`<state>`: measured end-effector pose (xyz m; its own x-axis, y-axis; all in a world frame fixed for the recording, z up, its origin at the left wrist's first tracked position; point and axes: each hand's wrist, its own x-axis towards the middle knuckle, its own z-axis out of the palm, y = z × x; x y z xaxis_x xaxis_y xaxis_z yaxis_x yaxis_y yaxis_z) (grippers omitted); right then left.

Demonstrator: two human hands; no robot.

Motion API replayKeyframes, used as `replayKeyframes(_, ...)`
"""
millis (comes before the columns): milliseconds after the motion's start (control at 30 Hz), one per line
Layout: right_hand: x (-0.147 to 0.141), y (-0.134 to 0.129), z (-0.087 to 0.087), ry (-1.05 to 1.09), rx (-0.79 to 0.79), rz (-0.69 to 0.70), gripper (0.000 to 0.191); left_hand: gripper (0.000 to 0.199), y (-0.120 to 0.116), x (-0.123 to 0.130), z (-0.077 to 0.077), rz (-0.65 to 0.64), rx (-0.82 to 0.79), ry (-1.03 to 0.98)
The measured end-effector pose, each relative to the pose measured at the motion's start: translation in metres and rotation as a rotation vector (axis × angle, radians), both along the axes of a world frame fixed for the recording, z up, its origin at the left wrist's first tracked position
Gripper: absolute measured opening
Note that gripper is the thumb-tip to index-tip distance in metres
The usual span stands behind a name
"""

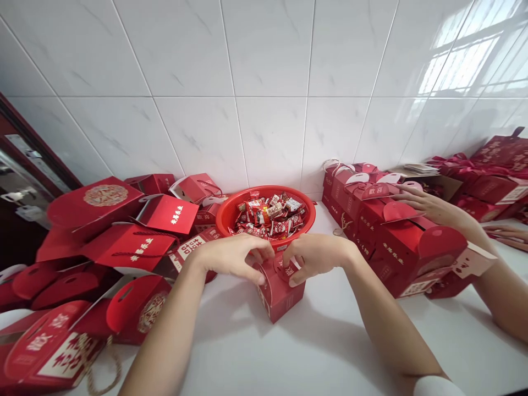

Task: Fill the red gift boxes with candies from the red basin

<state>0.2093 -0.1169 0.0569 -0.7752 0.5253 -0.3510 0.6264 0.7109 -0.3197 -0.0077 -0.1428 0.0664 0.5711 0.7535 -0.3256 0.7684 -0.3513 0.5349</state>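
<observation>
A small red gift box (284,300) stands on the white table in front of me, its top flaps partly folded in. My left hand (237,258) grips the box's left upper edge between thumb and fingers. On the right, my right hand (315,256) pinches a rounded top flap (284,269) of the same box. Just behind the box is a red plastic basket (223,217) with wrapped candies (274,214) in it. My hands hide part of the box's top and the basket's front.
Many red gift boxes (157,220) are piled at the left, some open. More red boxes (383,231) stand in rows at the right, where another person's hand (433,203) reaches over them. A white tiled wall (272,132) closes off the back of the table (247,357).
</observation>
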Motion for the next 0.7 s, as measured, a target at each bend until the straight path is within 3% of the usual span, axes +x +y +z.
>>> replayKeyframes(233,-0.004,-0.004,-0.004,-0.015,0.021,-0.052,0.041,0.017,-0.012,0.029,-0.013,0.180,0.225,0.210)
replayKeyframes(500,-0.014,-0.023,-0.002,-0.077,0.108,-0.107,0.048,0.033,-0.013,0.031,-0.018,0.153,0.113,0.170)
replayKeyframes(700,-0.029,-0.045,-0.010,-0.090,0.232,-0.124,0.054,0.018,-0.006,0.033,-0.027,0.077,0.017,0.130)
